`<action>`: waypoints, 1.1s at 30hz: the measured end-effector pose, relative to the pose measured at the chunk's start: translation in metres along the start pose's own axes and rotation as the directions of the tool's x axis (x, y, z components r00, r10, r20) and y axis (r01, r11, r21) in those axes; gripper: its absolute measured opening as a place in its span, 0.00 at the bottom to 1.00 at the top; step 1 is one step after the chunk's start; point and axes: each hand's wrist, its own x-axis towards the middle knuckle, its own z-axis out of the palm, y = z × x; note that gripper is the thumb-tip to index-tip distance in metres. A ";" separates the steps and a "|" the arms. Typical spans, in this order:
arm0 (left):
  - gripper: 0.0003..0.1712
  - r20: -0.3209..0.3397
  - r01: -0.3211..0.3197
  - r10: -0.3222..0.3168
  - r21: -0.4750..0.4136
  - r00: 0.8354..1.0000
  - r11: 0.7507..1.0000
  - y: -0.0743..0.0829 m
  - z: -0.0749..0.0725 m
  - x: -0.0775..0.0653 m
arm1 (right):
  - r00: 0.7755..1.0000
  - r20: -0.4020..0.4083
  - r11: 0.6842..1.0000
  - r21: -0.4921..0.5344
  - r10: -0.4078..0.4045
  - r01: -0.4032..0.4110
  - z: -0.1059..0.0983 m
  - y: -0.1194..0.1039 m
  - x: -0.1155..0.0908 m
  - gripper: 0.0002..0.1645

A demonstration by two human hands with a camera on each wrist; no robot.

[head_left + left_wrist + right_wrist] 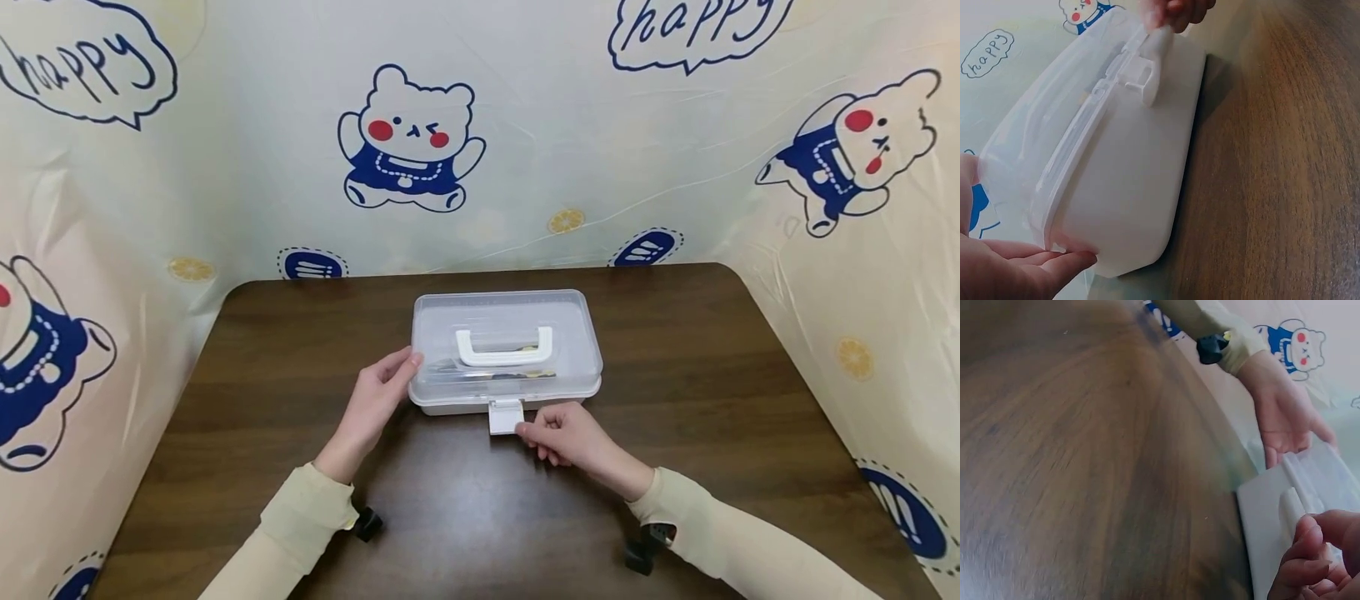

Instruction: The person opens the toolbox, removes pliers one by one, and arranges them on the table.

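Observation:
A plastic storage box [442, 321] with a clear lid and a white base stands closed on the table, a white carry handle [504, 359] on top. Its white front latch [505, 419] is flipped outward from the front wall. My right hand [570, 437] pinches the latch's right edge between thumb and curled index finger. At the box's left end, my left hand [375, 400] holds the corner, thumb against the lid and fingers at the rim of the base [1129, 181]. Thin dark and yellow items [517, 375] show blurrily through the lid.
The dark wood table [675, 333] has rounded far corners. A pale sheet printed with bears [408, 142] hangs behind it and along both sides. A small black device [367, 523] sits at the left wrist, and another [641, 552] at the right.

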 end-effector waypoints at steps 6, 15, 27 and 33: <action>0.37 0.011 -0.001 0.001 0.006 1.000 1.000 0.000 -0.001 0.001 | 0.993 -0.028 0.971 -0.214 -0.114 0.106 0.007 0.003 0.001 0.23; 0.38 0.017 -0.005 0.005 0.009 1.000 1.000 0.001 -0.003 0.000 | 0.970 -0.030 0.916 -0.338 -0.240 0.217 0.008 0.003 -0.001 0.13; 0.40 0.032 -0.008 0.007 0.029 0.999 1.000 0.000 -0.004 -0.002 | 0.971 0.011 0.924 -0.303 -0.241 0.233 0.007 0.005 0.006 0.15; 0.39 0.032 -0.014 0.014 0.015 0.999 1.000 -0.002 -0.004 -0.002 | 0.979 0.019 0.953 -0.227 -0.204 0.203 0.000 0.007 0.001 0.18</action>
